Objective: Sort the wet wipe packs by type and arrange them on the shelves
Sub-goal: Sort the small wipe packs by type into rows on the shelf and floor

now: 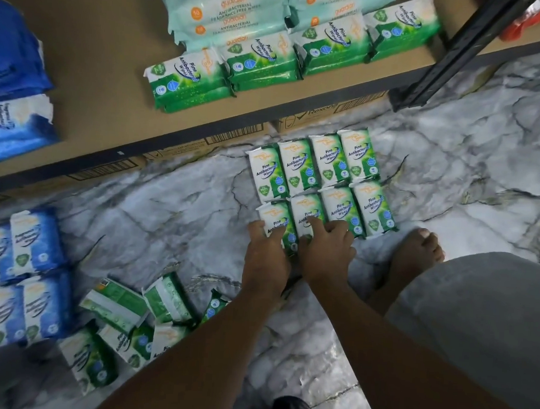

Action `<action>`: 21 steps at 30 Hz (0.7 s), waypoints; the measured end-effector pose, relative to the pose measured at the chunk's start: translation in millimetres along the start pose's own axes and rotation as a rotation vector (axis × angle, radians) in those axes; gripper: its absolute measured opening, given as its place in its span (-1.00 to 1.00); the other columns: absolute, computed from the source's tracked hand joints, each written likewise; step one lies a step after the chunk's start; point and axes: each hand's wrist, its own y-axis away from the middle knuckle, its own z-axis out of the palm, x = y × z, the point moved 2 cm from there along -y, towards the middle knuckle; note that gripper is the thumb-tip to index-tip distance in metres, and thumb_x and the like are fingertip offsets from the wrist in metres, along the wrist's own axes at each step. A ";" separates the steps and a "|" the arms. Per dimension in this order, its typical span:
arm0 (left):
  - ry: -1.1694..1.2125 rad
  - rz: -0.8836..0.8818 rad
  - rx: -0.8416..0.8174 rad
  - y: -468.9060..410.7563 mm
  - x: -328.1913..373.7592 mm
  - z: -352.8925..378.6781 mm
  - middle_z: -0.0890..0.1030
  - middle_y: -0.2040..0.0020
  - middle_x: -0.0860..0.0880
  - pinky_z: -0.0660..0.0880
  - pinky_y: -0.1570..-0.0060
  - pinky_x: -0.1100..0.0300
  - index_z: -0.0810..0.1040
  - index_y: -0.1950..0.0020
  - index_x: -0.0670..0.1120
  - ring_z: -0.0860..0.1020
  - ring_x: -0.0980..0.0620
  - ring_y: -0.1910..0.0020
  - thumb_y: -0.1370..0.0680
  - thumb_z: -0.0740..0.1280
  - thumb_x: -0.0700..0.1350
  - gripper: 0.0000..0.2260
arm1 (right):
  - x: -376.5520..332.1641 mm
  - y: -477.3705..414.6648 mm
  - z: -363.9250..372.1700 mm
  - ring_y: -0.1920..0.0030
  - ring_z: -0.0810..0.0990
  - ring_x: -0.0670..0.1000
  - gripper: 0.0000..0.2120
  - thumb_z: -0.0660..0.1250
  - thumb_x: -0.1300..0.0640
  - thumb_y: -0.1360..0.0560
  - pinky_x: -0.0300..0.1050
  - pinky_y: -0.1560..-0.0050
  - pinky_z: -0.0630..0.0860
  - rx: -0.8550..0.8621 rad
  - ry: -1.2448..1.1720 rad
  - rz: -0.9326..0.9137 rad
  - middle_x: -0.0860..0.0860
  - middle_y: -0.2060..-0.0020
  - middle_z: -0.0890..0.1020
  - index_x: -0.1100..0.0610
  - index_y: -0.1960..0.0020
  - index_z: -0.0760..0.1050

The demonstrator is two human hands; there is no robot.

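Several green "Pine Antibacterial Wipes" packs (327,163) lie in two neat rows on the marble floor below the shelf. My left hand (266,251) grips the near row's leftmost green pack (275,218), thumb on its left edge. My right hand (326,248) holds the second green pack (306,211) beside it, fingers curled over its lower end. More green packs (260,63) stand in a row on the brown shelf board (106,70), behind them mint "guardian" packs (225,14). Blue packs (13,128) sit at the shelf's left.
A loose pile of green packs (131,322) and a block of blue packs (24,269) lie on the floor at lower left. Cardboard boxes (235,133) sit under the shelf. A black shelf post (458,48) stands at upper right. My bare foot (416,252) is beside the rows.
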 end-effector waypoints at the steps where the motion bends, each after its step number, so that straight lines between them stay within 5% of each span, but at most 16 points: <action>1: 0.014 0.003 0.002 1.2 -1.4 -2.7 0.33 -0.39 -0.13 0.33 0.01 0.25 0.41 -0.41 -0.08 0.49 -0.15 -0.19 -0.56 0.28 -0.24 -0.59 | -0.1 0.5 -1.0 -0.22 0.35 0.19 -0.59 0.32 0.08 -0.50 0.10 -0.15 0.32 0.006 0.002 -0.001 0.11 -0.21 0.37 -0.07 -0.34 0.47; 6: 0.028 0.033 0.014 14.7 -11.1 -31.2 0.30 -0.38 -0.11 0.54 -0.05 0.11 0.49 -0.34 -0.01 0.51 -0.10 -0.18 -0.51 0.34 -0.22 -0.60 | -22.1 13.6 -13.5 -0.22 0.36 0.22 -0.58 0.36 -0.02 -0.47 0.12 -0.14 0.33 0.041 -0.060 -0.047 0.14 -0.21 0.42 -0.02 -0.32 0.50; 10: 0.074 0.010 0.051 37.8 -37.4 -74.2 0.41 -0.24 -0.09 0.49 -0.04 0.18 0.52 -0.29 -0.04 0.50 -0.01 -0.02 -0.52 0.36 -0.18 -0.66 | -57.6 39.9 -15.7 -0.10 0.46 0.26 -0.63 0.39 0.00 -0.41 0.13 -0.08 0.47 0.047 -0.224 -0.219 0.18 -0.08 0.48 0.07 -0.20 0.59; 14: 0.111 -0.074 0.088 66.2 -73.7 -120.0 0.54 -0.13 -0.19 0.52 -0.09 0.05 0.59 -0.22 -0.15 0.59 -0.20 0.01 -0.53 0.34 -0.24 -0.74 | -85.5 76.1 -11.8 -0.08 0.52 0.18 -0.70 0.36 0.05 -0.48 0.04 -0.06 0.53 -0.133 -0.303 -0.290 0.12 -0.09 0.46 0.04 -0.20 0.58; 21: 0.176 -0.305 0.145 125.5 -155.2 -151.6 0.58 -0.14 -0.07 0.45 0.05 0.23 0.59 -0.21 0.00 0.61 -0.01 0.12 -0.52 0.40 -0.09 -0.74 | -93.6 140.2 11.7 0.09 0.57 0.12 -0.79 0.36 0.12 -0.47 0.01 -0.03 0.55 -0.331 -0.225 -0.412 0.10 0.02 0.54 0.07 -0.10 0.61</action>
